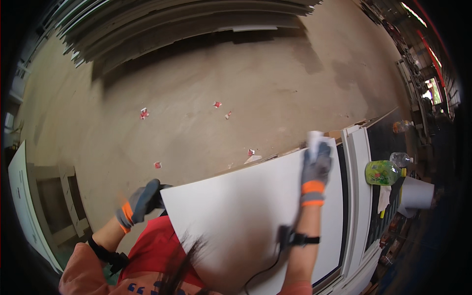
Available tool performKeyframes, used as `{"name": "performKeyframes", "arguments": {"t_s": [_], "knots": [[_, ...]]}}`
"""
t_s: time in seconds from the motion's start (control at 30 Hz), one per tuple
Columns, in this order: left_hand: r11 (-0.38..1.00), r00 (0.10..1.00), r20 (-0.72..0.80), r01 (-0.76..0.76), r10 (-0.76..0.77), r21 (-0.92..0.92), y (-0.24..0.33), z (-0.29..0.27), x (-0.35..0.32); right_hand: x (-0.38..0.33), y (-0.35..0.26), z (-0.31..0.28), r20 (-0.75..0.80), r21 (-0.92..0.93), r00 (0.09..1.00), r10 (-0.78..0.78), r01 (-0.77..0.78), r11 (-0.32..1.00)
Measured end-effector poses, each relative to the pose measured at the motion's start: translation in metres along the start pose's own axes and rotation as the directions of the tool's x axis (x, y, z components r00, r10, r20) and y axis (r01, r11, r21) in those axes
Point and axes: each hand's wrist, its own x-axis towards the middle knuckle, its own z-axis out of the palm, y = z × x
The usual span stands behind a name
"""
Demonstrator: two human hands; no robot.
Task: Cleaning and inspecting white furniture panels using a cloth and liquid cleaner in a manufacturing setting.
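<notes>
A large white panel (236, 196) lies in front of me, its left corner close to my body. My right hand (317, 167), in a grey glove with an orange-banded cuff, is over the panel's far right part. It is closed on a white piece (314, 140), blurred, that could be cloth or paper. Just off the panel's left corner is my left hand (144, 200), in a matching glove. Its fingers are curled, and a dark thing shows beside them that I cannot make out.
White boards (358, 182) stand along the panel's right side. Beyond them are a green-filled bottle (382, 173), a clear bottle (400, 159) and a white roll (418, 192). Stacked panels (187, 24) lie at the back, a wooden frame (56, 196) at left. Red-and-white scraps (144, 113) dot the floor.
</notes>
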Motion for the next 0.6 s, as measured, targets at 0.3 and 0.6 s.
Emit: {"name": "performKeyframes", "arguments": {"t_s": [0.3, 0.6], "knots": [[0.960, 0.961, 0.014, -0.278, 0.278, 0.018, -0.045, -0.013, 0.000, -0.173, -0.215, -0.001, 0.336, 0.308, 0.620, -0.709, 0.639, 0.705], [0.694, 0.918, 0.351, 0.131, 0.185, -0.708, -0.041, -0.014, -0.004, -0.120, -0.124, 0.012, 0.071, -0.075, 0.784, -0.616, 0.620, 0.781]]}}
